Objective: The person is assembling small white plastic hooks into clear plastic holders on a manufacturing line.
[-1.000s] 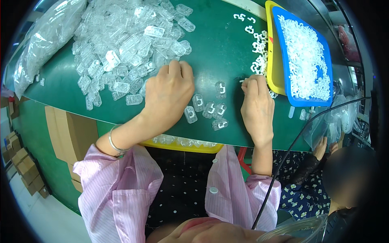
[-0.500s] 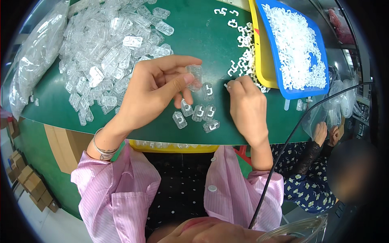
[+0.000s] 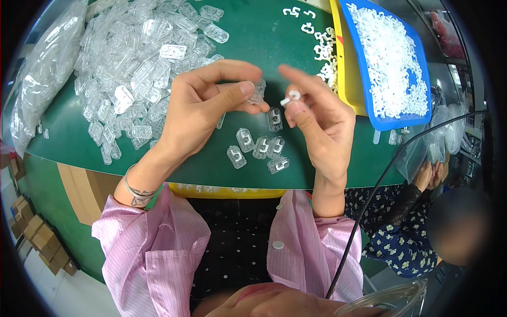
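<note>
Between the thumb and fingers of my left hand point(image 3: 208, 100) is a clear plastic case point(image 3: 257, 92), held above the green table. My right hand point(image 3: 322, 121) faces it a short way to the right, pinching a small white plastic hook point(image 3: 291, 98) at its thumb tip; its index finger is blurred. Below my hands lie several clear cases with white hooks in them point(image 3: 261, 147), one of them point(image 3: 274, 119) just under the gap between my hands. To the left spreads a large pile of clear cases point(image 3: 142, 68).
Loose white hooks point(image 3: 326, 50) lie beside a yellow tray point(image 3: 348, 79). A blue tray point(image 3: 374, 120) full of white hooks rests on it. A filled plastic bag point(image 3: 50, 68) lies far left. A black cable point(image 3: 385, 170) crosses at right, near another person's hands point(image 3: 429, 176).
My right hand has lifted from the table by the loose hooks, turned over and come closer to my left hand, bringing a white hook. The left hand still holds its clear case.
</note>
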{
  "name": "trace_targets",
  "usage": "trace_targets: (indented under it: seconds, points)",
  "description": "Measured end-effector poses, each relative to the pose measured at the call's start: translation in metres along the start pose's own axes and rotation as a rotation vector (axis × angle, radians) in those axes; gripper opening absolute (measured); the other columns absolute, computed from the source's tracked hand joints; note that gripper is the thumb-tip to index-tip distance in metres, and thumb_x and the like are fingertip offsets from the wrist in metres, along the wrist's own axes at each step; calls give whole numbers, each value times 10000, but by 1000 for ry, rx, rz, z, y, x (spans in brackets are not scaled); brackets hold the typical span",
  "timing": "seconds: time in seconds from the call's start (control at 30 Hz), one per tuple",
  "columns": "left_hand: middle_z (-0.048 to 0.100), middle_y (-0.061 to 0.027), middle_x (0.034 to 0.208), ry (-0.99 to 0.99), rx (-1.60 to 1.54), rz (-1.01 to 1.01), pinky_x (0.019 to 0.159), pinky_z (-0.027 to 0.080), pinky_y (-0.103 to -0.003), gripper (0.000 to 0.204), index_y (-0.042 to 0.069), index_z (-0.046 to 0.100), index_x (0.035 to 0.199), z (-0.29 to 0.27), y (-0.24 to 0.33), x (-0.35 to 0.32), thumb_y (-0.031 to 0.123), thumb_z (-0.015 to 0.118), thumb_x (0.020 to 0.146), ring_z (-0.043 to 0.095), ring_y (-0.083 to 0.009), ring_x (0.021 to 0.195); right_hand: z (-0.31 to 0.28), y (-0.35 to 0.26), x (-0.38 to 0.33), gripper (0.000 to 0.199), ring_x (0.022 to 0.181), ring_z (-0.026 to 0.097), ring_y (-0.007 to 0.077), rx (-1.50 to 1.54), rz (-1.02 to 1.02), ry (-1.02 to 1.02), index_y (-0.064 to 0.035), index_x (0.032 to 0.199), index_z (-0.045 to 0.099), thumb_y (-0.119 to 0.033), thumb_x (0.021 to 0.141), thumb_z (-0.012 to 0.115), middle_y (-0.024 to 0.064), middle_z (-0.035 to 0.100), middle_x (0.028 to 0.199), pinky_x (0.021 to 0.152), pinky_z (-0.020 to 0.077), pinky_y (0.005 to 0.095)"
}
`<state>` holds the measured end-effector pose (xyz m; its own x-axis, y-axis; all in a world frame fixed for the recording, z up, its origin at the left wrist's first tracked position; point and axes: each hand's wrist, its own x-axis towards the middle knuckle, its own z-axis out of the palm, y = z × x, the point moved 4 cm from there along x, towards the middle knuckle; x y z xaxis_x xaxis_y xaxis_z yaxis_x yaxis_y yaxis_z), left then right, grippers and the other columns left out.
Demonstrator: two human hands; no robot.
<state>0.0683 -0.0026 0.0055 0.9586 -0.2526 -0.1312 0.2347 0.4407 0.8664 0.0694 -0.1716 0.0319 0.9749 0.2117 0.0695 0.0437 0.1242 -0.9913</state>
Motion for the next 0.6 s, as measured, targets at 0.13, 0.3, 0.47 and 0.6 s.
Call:
trace_targets:
  seconds: [0.13, 0.3, 0.47, 0.6]
  points:
    - [612, -191, 1144, 48, 131, 15, 767, 573, -306, 304, -95, 545, 1189, 1, 3, -2, 43, 569, 920, 680, -260, 901, -2, 5, -2, 143, 682, 593, 71, 134, 105, 44, 58, 1001, 621, 67, 858, 624, 89, 643, 879, 583, 471, 183]
    - [663, -166, 1024, 38, 106, -7, 684, 564, -273, 297, -87, 549, 1185, 5, -2, -5, 46, 574, 920, 683, -209, 804, -12, 4, -3, 145, 651, 635, 106, 193, 101, 7, 56, 950, 607, 113, 819, 634, 116, 676, 837, 568, 514, 203]
    - [683, -97, 872, 25, 244, -18, 582, 491, -212, 247, -45, 601, 1148, 8, -4, -5, 27, 583, 913, 623, -94, 654, -4, 4, -6, 137, 713, 665, 133, 174, 62, 7, 71, 943, 613, 121, 816, 625, 120, 672, 845, 642, 559, 232]
    - [683, -107, 834, 2, 194, 17, 587, 505, -219, 241, -53, 619, 1136, 8, -10, -7, 39, 580, 916, 638, -110, 656, -3, 6, -7, 150, 751, 659, 127, 160, 28, -31, 81, 957, 630, 130, 815, 621, 126, 663, 881, 648, 555, 227]
